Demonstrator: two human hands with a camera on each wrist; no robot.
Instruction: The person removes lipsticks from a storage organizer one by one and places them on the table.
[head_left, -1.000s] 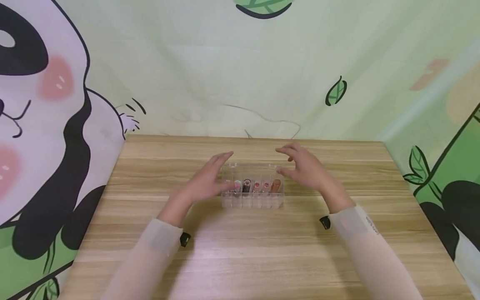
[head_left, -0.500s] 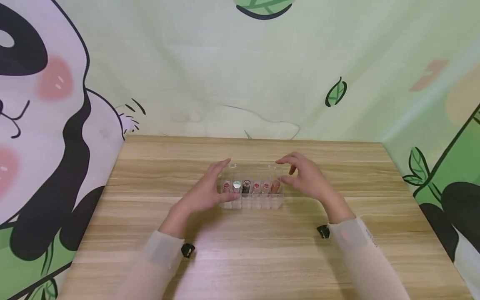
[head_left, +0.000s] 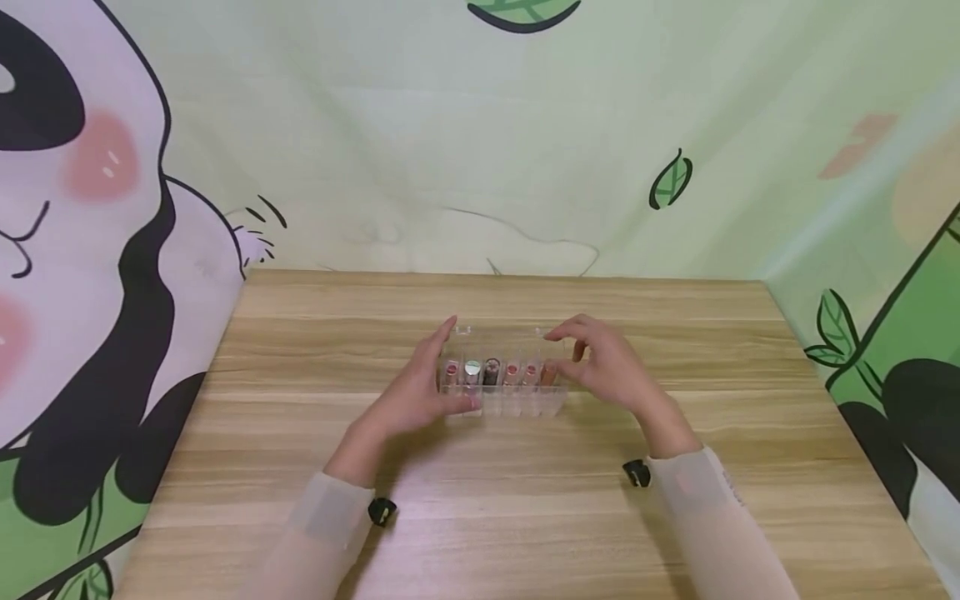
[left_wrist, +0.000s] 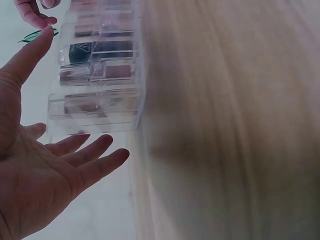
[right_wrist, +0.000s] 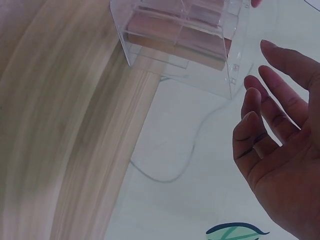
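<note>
A clear plastic organizer box (head_left: 502,404) stands on the table, its compartments holding a row of several lipstick tubes. Among them are a dark tube (head_left: 491,373), one with a pale mint top (head_left: 472,369) and an orange-brown one (head_left: 549,374) at the right end. My left hand (head_left: 408,387) is at the box's left end, thumb across the front corner and the other fingers spread along the side. In the left wrist view those fingers (left_wrist: 95,167) are nearly straight. My right hand (head_left: 611,358) hovers by the right end, fingers loosely bent and holding nothing; the right wrist view shows a gap between it and the box.
The wooden table (head_left: 495,517) reaches back to a pale green cloth backdrop (head_left: 375,167) with printed leaves and a panda. A small black device (head_left: 382,512) sits on the left wrist and another black device (head_left: 637,473) on the right one.
Both hands have lowered toward the box; the left thumb has come down from over the tubes to the front corner. The right hand has drawn slightly closer. The box stays in place.
</note>
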